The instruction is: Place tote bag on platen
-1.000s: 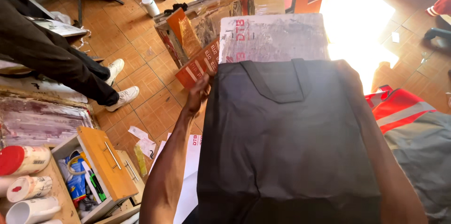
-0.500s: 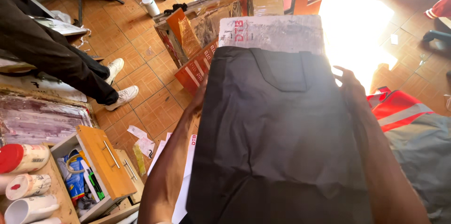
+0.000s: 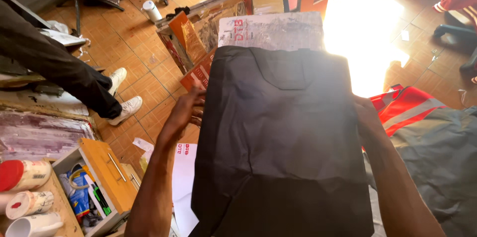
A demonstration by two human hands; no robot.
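Lowered black bag (image 3: 283,137) between left hand (image 3: 185,110), right hand (image 3: 365,118)

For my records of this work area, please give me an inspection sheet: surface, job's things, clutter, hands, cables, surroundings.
Surface: orange tiled floor, strong sun glare at the upper right.
Job's things: black fabric bag held flat and upright, its handle lying against the front; a printed grey sheet sticks out above its top edge.
Clutter: open wooden drawer with small items, white cups, cardboard pieces, white roll, white paper.
Hands: left hand at the bag's left edge, right hand at its right edge; the grip is hidden.
Cables: nothing seen.
Surroundings: another person's dark trouser leg and white shoes; red reflective garment on grey cloth.
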